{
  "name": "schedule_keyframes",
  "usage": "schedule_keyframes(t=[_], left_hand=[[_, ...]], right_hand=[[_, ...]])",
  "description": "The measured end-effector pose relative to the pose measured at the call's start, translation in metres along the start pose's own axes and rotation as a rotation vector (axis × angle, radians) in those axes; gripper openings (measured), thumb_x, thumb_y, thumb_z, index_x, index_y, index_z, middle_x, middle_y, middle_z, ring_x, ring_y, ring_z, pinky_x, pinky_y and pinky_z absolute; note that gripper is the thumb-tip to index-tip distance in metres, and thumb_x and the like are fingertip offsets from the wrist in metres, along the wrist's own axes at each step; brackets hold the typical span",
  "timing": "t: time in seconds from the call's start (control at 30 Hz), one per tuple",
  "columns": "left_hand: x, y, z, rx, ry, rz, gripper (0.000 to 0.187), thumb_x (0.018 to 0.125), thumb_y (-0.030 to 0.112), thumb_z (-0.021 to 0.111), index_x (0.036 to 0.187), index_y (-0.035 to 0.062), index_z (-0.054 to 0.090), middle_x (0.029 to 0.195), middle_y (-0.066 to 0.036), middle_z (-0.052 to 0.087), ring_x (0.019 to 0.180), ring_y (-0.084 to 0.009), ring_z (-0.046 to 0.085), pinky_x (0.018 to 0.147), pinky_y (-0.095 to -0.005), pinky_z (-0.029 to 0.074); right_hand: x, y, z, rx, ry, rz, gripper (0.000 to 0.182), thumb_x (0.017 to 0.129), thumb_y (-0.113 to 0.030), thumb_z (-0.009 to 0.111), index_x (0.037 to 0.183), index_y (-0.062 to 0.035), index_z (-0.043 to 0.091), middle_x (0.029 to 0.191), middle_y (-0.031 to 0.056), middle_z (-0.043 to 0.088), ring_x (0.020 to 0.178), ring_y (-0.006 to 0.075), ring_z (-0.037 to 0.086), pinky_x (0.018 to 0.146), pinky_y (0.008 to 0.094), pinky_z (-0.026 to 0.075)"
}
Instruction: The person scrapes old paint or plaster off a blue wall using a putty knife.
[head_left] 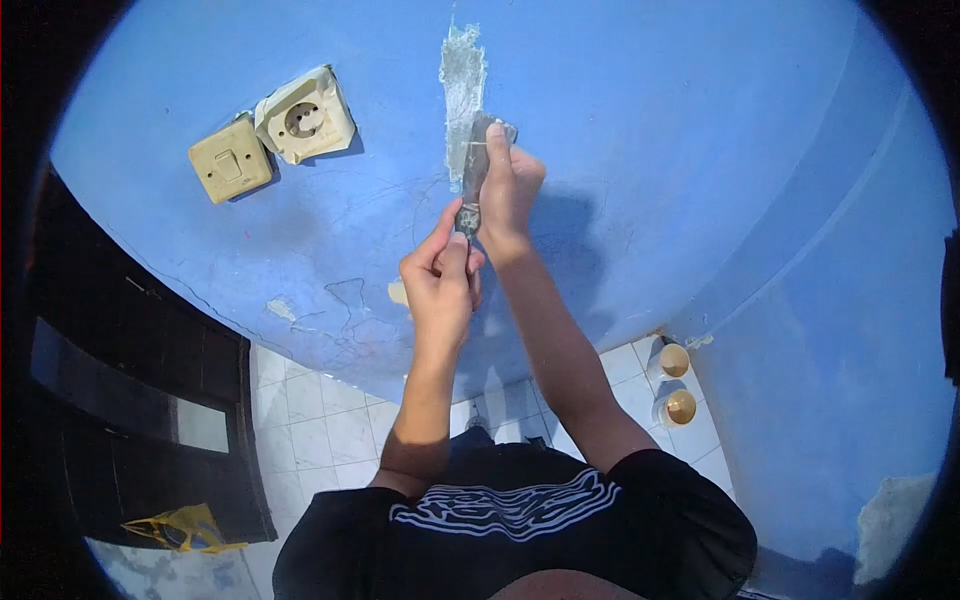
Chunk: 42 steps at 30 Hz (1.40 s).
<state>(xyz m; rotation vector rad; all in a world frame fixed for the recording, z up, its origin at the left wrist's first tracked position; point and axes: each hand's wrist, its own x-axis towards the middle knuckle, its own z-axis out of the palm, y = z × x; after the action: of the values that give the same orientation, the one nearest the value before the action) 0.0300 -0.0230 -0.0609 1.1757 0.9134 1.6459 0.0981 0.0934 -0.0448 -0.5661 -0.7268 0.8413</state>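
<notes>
My left hand (440, 278) is closed around the handle of a putty knife (474, 180), whose grey-smeared blade points up along the wall. Beside it my right hand (512, 190) grips a flat grey piece (497, 125) with the thumb laid on its face. This piece and the knife's blade overlap in this view, and the right palm hides part of both. Just behind them a rough vertical strip of grey filler (463, 75) runs up the blue wall (640, 120).
Left of the strip, a yellowed light switch (228, 160) and a socket (305, 118) in a torn cover sit on the wall. Cracks and chipped paint show below. Two cups (675, 408) stand on the tiled floor (325, 420) at right; dark furniture (130, 350) fills the left side.
</notes>
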Motion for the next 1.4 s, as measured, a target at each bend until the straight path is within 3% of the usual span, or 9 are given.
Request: schedule_keyframes(t=[0.43,0.53,0.73,0.8,1.03,1.13,1.2,1.4], left_hand=[[-0.005,-0.001,-0.01,0.057,0.003,-0.014,0.04,0.098,0.006,0.05,0.137,-0.0012,0.056,0.066,-0.001,0.054,0.041,-0.0027,0.035,0.035,-0.0204,0.025],[0.009,-0.005,-0.008,0.061,-0.024,0.004,0.04,0.098,0.007,0.05,0.137,-0.0008,0.056,0.067,0.0,0.053,0.042,-0.0028,0.035,0.036,-0.0209,0.026],[0.017,-0.003,0.003,0.01,-0.121,0.044,0.04,0.098,0.008,0.05,0.137,-0.001,0.056,0.067,0.0,0.053,0.044,-0.0026,0.038,0.037,-0.0202,0.026],[0.001,-0.004,-0.011,0.008,-0.03,-0.045,0.04,0.098,0.007,0.05,0.137,-0.0014,0.056,0.067,0.0,0.053,0.044,-0.0025,0.037,0.037,-0.0201,0.026],[0.005,0.0,-0.01,0.062,-0.046,0.032,0.038,0.101,0.007,0.048,0.138,-0.001,0.056,0.068,0.0,0.054,0.044,-0.0021,0.036,0.038,-0.0195,0.027],[0.012,-0.007,-0.007,0.063,-0.046,0.045,0.038,0.102,0.007,0.048,0.138,-0.0003,0.056,0.068,0.001,0.054,0.044,-0.0017,0.037,0.039,-0.019,0.027],[0.005,-0.003,-0.012,0.06,-0.033,0.024,0.038,0.101,0.007,0.048,0.138,0.0,0.056,0.068,0.001,0.053,0.045,-0.0017,0.037,0.039,-0.0188,0.027],[0.011,0.002,-0.01,0.108,-0.045,0.011,0.038,0.101,0.006,0.048,0.137,-0.0005,0.057,0.068,0.001,0.053,0.045,-0.0015,0.037,0.039,-0.0186,0.027]], right_hand=[[-0.007,0.002,-0.001,0.061,0.046,0.123,0.051,0.099,-0.027,0.06,0.054,-0.009,0.043,0.058,-0.0069,0.042,0.055,0.0045,0.036,0.048,0.0279,0.027],[-0.006,0.006,-0.003,-0.032,0.042,0.07,0.048,0.099,-0.028,0.061,0.057,-0.0087,0.047,0.059,-0.0072,0.044,0.055,0.0044,0.037,0.048,0.0273,0.028],[0.015,-0.013,-0.002,0.137,0.0,-0.013,0.047,0.098,-0.031,0.063,0.058,-0.0092,0.049,0.06,-0.0081,0.045,0.054,0.0042,0.037,0.048,0.027,0.028],[-0.004,0.003,-0.006,-0.076,0.063,0.076,0.049,0.099,-0.031,0.062,0.057,-0.0088,0.049,0.06,-0.0085,0.045,0.054,0.0035,0.036,0.047,0.0273,0.027],[-0.002,0.006,-0.002,0.009,0.019,0.114,0.049,0.098,-0.029,0.064,0.056,-0.0079,0.05,0.058,-0.0083,0.044,0.053,0.003,0.036,0.046,0.0269,0.026],[0.005,-0.004,0.005,0.099,-0.031,0.011,0.05,0.098,-0.029,0.064,0.056,-0.0084,0.048,0.058,-0.0079,0.045,0.052,0.0028,0.036,0.045,0.0269,0.026],[0.0,0.005,0.0,0.04,0.02,0.102,0.05,0.099,-0.029,0.063,0.056,-0.0082,0.048,0.058,-0.0076,0.045,0.052,0.003,0.037,0.045,0.0268,0.027],[0.003,0.003,0.002,0.042,0.016,0.045,0.049,0.099,-0.029,0.063,0.057,-0.0064,0.052,0.058,-0.007,0.046,0.052,0.0032,0.037,0.045,0.0267,0.028]])
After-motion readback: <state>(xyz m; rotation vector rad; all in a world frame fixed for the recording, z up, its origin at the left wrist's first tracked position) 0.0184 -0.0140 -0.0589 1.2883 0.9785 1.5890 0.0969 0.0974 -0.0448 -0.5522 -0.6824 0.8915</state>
